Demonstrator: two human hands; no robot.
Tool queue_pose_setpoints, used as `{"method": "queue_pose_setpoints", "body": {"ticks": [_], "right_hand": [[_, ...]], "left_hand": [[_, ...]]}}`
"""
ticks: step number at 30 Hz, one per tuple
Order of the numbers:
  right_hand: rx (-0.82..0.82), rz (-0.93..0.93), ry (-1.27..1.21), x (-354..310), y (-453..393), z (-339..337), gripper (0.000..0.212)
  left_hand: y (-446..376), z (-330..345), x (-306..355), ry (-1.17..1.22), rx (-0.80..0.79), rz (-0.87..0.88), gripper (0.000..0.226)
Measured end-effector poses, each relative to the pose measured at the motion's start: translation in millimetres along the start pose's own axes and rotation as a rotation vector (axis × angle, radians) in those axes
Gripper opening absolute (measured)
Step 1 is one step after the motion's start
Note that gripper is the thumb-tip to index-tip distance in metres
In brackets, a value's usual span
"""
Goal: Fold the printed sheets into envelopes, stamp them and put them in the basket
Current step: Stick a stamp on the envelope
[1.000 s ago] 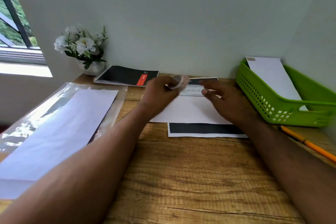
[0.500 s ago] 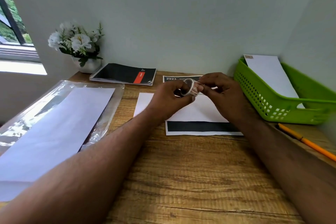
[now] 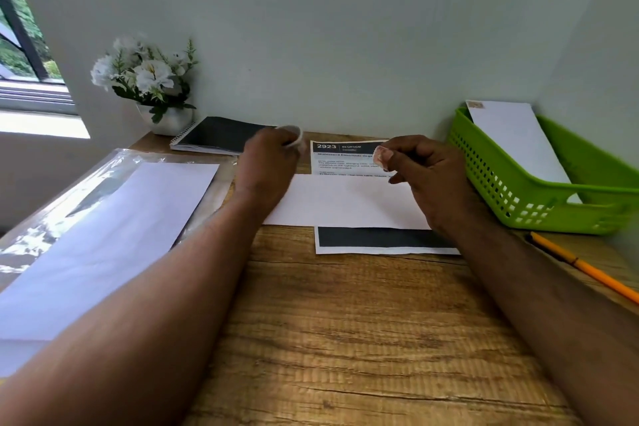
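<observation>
Hands drawn apart, right hand now pinching stamp, left hand carrying tape roll leftward

White envelope flat over printed sheet; stamp, blurred, pinched above.

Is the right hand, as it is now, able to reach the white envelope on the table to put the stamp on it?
Probably yes. The right hand pinches the stamp just above the white envelope, and nothing lies between them.
</observation>
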State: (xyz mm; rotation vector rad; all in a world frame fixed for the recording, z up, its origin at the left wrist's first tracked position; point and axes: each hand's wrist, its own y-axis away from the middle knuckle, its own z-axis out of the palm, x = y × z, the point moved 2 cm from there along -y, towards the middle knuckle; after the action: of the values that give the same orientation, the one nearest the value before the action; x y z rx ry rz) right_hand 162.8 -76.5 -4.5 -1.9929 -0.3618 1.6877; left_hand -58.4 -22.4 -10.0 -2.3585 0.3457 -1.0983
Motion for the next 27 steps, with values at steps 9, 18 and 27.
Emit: {"method": "queue_pose_setpoints", "body": {"ticks": [9,18,27], "right_hand": [[-0.079,-0.019,0.126,7,-3,-3,0.012],[-0.086,-0.008,0.176,12,-5,-7,0.013],[-0.111,0.096,0.205,14,-13,-28,0.007]], "left_hand": [[-13,1,-31,-0.190,-0.096,-0.095,0.027],[-11,-3,-30,-0.128,-0.032,-0.138,0.024],[30,45,49,-0.314,-0.638,0.334,0.044]]}}
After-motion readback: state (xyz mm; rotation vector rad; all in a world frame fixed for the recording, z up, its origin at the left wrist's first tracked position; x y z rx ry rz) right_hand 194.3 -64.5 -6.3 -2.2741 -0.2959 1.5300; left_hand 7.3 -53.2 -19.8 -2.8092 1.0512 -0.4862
